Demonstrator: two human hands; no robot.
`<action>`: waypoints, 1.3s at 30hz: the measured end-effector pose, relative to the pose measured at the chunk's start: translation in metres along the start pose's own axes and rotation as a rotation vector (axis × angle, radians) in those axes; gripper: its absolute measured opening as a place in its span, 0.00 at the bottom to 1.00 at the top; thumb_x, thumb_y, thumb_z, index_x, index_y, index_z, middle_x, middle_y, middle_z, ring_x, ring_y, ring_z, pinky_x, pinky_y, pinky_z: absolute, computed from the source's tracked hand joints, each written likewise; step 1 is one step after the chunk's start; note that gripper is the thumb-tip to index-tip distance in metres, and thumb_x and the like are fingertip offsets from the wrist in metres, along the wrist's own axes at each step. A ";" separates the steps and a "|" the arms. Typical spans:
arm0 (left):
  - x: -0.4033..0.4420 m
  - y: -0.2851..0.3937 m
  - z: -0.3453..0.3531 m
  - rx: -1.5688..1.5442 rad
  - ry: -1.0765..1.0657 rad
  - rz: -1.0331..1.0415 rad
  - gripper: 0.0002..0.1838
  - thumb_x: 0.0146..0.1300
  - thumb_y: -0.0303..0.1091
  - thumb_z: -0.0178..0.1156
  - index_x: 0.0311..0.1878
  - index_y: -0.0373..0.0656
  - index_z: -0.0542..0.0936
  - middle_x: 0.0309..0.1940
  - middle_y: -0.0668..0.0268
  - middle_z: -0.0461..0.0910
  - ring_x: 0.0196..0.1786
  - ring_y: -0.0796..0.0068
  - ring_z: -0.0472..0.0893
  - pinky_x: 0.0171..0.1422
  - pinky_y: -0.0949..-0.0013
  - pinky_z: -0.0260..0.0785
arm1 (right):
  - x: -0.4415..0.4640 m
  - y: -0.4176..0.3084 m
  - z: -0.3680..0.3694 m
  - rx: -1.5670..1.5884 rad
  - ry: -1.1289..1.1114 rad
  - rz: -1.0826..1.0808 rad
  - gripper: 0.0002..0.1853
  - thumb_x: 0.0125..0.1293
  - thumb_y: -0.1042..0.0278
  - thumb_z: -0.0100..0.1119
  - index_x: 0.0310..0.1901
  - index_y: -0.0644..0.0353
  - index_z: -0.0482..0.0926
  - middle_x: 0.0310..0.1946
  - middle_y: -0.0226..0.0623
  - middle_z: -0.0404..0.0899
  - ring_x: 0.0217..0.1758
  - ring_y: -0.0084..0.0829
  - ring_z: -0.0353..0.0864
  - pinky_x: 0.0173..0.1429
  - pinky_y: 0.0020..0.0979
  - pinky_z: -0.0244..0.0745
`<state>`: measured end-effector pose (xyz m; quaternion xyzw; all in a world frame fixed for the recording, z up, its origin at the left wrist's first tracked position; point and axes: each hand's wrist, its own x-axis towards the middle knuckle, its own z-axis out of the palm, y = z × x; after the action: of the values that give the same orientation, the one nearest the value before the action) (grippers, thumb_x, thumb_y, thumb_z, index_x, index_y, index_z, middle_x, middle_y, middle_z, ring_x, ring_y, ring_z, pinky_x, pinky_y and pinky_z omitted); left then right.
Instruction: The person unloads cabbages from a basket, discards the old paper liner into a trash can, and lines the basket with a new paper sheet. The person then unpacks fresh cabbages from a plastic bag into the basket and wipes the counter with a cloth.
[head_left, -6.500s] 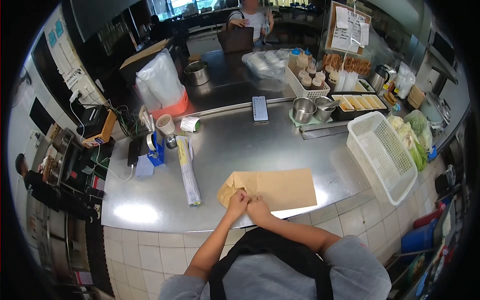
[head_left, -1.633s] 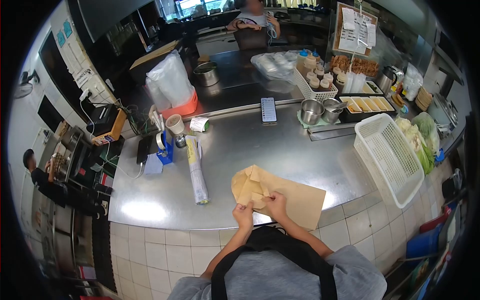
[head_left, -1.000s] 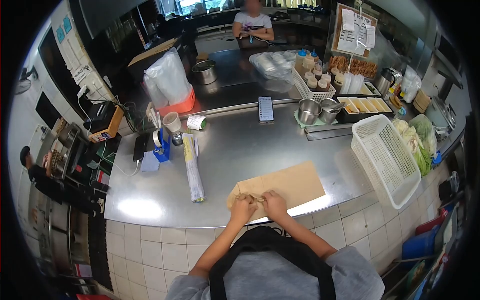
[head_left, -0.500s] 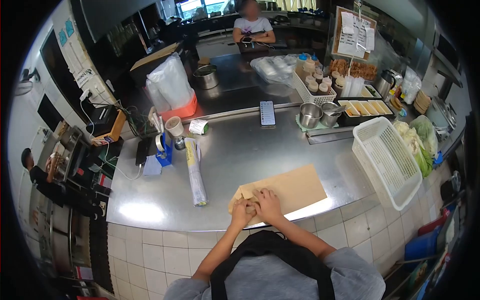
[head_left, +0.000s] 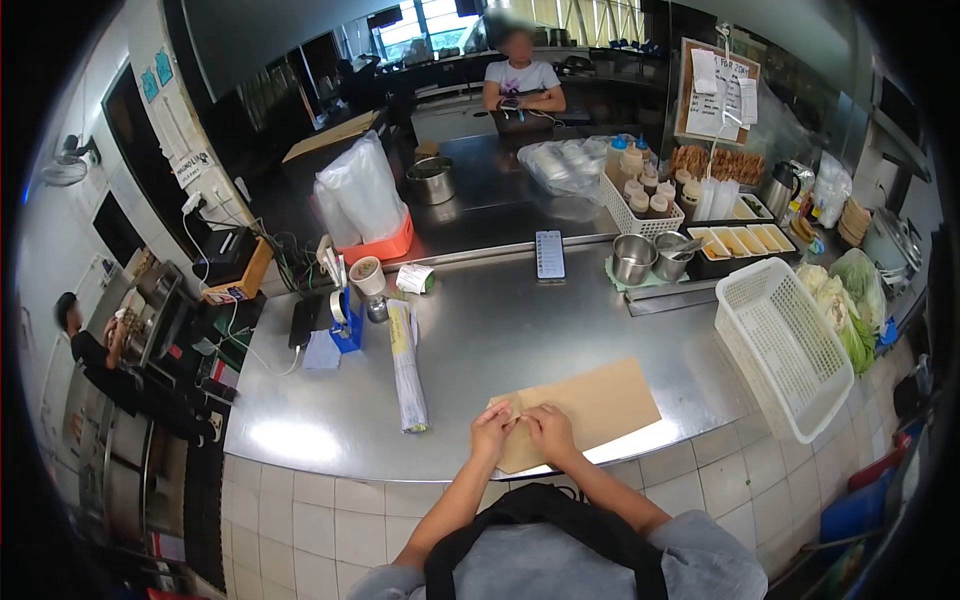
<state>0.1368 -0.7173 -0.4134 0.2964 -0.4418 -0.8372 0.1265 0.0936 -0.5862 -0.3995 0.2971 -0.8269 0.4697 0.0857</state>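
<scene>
A long piece of brown paper (head_left: 603,397) lies slantwise on the steel table near its front edge, with its left end folded. My left hand (head_left: 492,432) grips that folded end, fingers bent and pressed together. Close beside it, my right hand (head_left: 549,432) pinches the paper with curled fingers, and the fingertips of both hands nearly meet. Whether anything lies inside the fold is hidden by the fingers. To the left of my hands lies a long rolled bundle in printed plastic (head_left: 406,370).
The steel table (head_left: 480,325) bears a phone (head_left: 550,256), a blue tape dispenser (head_left: 346,327), a paper cup (head_left: 367,274) and metal pots (head_left: 634,259). A white plastic basket (head_left: 785,345) stands at the right edge. One person (head_left: 522,82) sits opposite; another (head_left: 110,355) stands far left.
My hands have shifted on the folded left end of the paper, and the fold there looks flatter. The camera view has tilted slightly, so everything appears lower and farther right.
</scene>
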 end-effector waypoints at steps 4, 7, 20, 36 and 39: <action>0.000 -0.003 0.000 -0.065 -0.021 -0.115 0.13 0.59 0.22 0.58 0.48 0.35 0.76 0.33 0.66 0.78 0.34 0.78 0.77 0.41 0.77 0.74 | 0.001 0.012 0.003 0.221 -0.012 0.116 0.06 0.57 0.71 0.59 0.34 0.64 0.80 0.28 0.42 0.79 0.32 0.41 0.78 0.37 0.36 0.72; -0.003 -0.003 0.003 -0.010 0.003 -0.070 0.13 0.58 0.20 0.57 0.48 0.35 0.76 0.33 0.66 0.77 0.36 0.77 0.78 0.43 0.76 0.74 | 0.002 0.010 0.001 0.370 -0.047 0.283 0.07 0.58 0.71 0.58 0.34 0.65 0.80 0.29 0.42 0.79 0.31 0.38 0.79 0.36 0.36 0.73; -0.016 -0.005 0.008 0.183 -0.018 0.150 0.15 0.58 0.18 0.56 0.50 0.33 0.75 0.37 0.63 0.78 0.37 0.76 0.79 0.46 0.75 0.76 | 0.011 -0.001 0.004 0.208 0.058 0.272 0.08 0.57 0.68 0.58 0.34 0.63 0.79 0.29 0.45 0.78 0.33 0.43 0.79 0.39 0.39 0.73; -0.031 -0.009 0.024 0.208 0.122 0.209 0.14 0.57 0.19 0.59 0.48 0.29 0.77 0.35 0.61 0.79 0.31 0.81 0.77 0.37 0.79 0.73 | 0.000 -0.001 0.008 0.057 0.050 0.167 0.03 0.54 0.77 0.57 0.30 0.67 0.76 0.29 0.48 0.77 0.33 0.47 0.77 0.39 0.41 0.71; -0.032 -0.010 0.026 0.272 0.126 0.245 0.12 0.56 0.19 0.59 0.45 0.30 0.79 0.30 0.64 0.79 0.27 0.84 0.75 0.34 0.81 0.71 | 0.000 -0.005 0.008 0.079 0.091 0.227 0.03 0.53 0.78 0.56 0.30 0.67 0.75 0.28 0.47 0.77 0.34 0.47 0.77 0.39 0.41 0.72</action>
<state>0.1464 -0.6789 -0.3983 0.3066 -0.5748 -0.7279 0.2139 0.0981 -0.5947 -0.4000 0.1831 -0.8313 0.5216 0.0580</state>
